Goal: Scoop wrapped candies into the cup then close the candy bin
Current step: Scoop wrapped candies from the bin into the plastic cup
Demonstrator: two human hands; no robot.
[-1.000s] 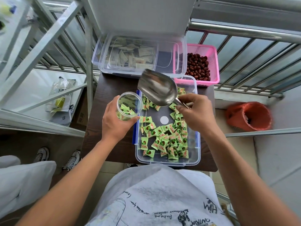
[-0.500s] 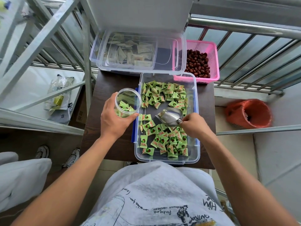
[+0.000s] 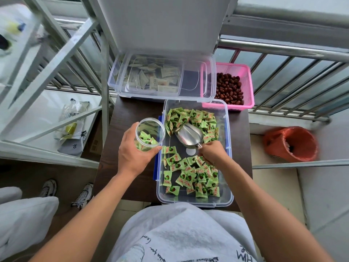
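Observation:
An open clear plastic bin with blue latches sits on a dark brown table, holding several green wrapped candies. My right hand grips the handle of a metal scoop, whose bowl lies inside the bin with its mouth against the far pile of candies. My left hand holds a clear round cup just left of the bin; a few green candies lie in its bottom.
A second clear bin with pale packets stands behind, its lid on. A pink basket of dark red fruits sits at the back right. Metal railings run behind and left. An orange bin stands on the floor at right. Another person's shoes are at left.
My right hand brought the scoop down from above the cup into the bin and pushed it forward into the far candies. The cup stayed in my left hand.

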